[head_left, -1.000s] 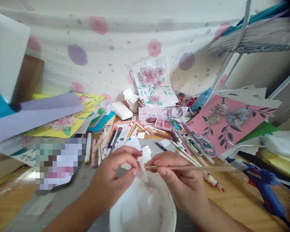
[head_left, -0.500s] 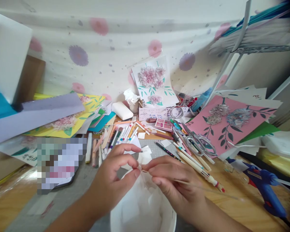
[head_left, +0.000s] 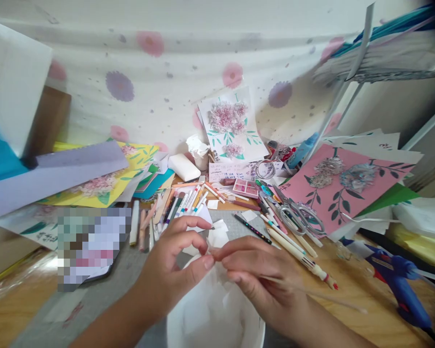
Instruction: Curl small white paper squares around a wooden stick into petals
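Note:
My left hand (head_left: 174, 261) pinches a small scrap of white tissue paper (head_left: 214, 255) between thumb and forefinger, above a white bowl (head_left: 255, 321) holding more white paper pieces. Touching it from the right, my right hand (head_left: 261, 278) grips a thin wooden stick (head_left: 311, 293). The stick slants down to the right over the wooden table, and its tip meets the paper at my left fingertips. Both hands are closed.
Several pens and markers (head_left: 181, 205) lie behind the hands, with scissors (head_left: 297, 217) and a pink flower card (head_left: 344, 186) to the right. A blue glue gun (head_left: 398, 285) rests at the right edge. Coloured paper sheets (head_left: 68, 171) pile on the left. A blurred patch (head_left: 90, 246) covers something.
The stick has swung from level to slanting down-right in my right hand. Its tip has come to the paper scrap, and the two hands have closed together over the bowl.

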Demonstrator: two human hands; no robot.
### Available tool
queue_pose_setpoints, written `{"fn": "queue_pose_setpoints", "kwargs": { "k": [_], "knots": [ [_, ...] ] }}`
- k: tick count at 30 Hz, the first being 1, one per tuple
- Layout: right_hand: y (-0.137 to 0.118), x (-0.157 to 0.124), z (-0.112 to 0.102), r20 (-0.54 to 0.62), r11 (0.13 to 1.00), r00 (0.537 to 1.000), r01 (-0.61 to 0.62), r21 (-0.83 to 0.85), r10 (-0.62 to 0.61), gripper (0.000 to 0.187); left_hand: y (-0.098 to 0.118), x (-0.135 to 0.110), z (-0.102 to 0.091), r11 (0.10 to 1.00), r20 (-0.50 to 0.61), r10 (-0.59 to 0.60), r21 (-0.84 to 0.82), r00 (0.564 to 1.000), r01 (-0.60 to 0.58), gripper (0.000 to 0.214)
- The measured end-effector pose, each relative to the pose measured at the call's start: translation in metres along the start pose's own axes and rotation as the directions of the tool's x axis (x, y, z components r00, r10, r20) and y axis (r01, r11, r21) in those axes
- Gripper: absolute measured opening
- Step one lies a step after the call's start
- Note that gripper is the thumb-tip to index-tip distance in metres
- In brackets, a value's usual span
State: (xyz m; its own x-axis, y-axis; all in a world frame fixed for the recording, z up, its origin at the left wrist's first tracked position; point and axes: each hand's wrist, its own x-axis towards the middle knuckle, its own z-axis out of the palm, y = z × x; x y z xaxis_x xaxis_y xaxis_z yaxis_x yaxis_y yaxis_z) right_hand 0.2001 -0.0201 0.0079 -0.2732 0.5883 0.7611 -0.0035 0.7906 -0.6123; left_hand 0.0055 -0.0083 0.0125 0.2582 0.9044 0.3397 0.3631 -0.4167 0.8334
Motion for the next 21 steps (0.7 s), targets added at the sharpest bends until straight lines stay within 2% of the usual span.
{"fn": "queue_pose_setpoints", "kwargs": {
  "k": [2, 5, 11, 13, 18, 21],
  "knots": [
    [0.0, 0.0, 0.001, 0.008, 1.0, 1.0, 0.004, -0.007, -0.004, 0.027, -0.003, 0.0, 0.0, 0.999, 0.004, 0.016, 0.041, 1.0, -0.016, 0.012],
    [0.003, 0.0, 0.002, -0.066, 0.999, 0.998, -0.021, 0.046, 0.024, 0.026, -0.005, 0.001, 0.0, 0.998, 0.012, 0.019, 0.063, 1.0, -0.02, 0.015],
    [0.009, 0.001, 0.002, -0.158, 0.996, 0.987, -0.025, 0.083, 0.038, 0.021, 0.003, 0.001, 0.0, 0.998, -0.015, -0.046, 0.03, 0.999, 0.047, 0.017],
    [0.007, 0.001, 0.001, -0.129, 0.998, 0.991, -0.019, 0.064, 0.027, 0.023, 0.003, 0.001, 0.0, 0.999, -0.007, -0.049, 0.006, 0.999, 0.049, 0.014],
    [0.004, 0.0, 0.0, 0.027, 0.999, 1.0, 0.009, -0.043, -0.008, 0.027, -0.005, 0.001, 0.001, 0.999, 0.005, 0.014, 0.035, 1.0, -0.014, 0.01],
    [0.005, 0.0, 0.002, 0.008, 0.999, 1.0, 0.013, -0.039, -0.012, 0.027, -0.008, 0.001, 0.001, 0.997, -0.003, 0.04, 0.07, 0.999, -0.04, 0.014]
  ]
}}
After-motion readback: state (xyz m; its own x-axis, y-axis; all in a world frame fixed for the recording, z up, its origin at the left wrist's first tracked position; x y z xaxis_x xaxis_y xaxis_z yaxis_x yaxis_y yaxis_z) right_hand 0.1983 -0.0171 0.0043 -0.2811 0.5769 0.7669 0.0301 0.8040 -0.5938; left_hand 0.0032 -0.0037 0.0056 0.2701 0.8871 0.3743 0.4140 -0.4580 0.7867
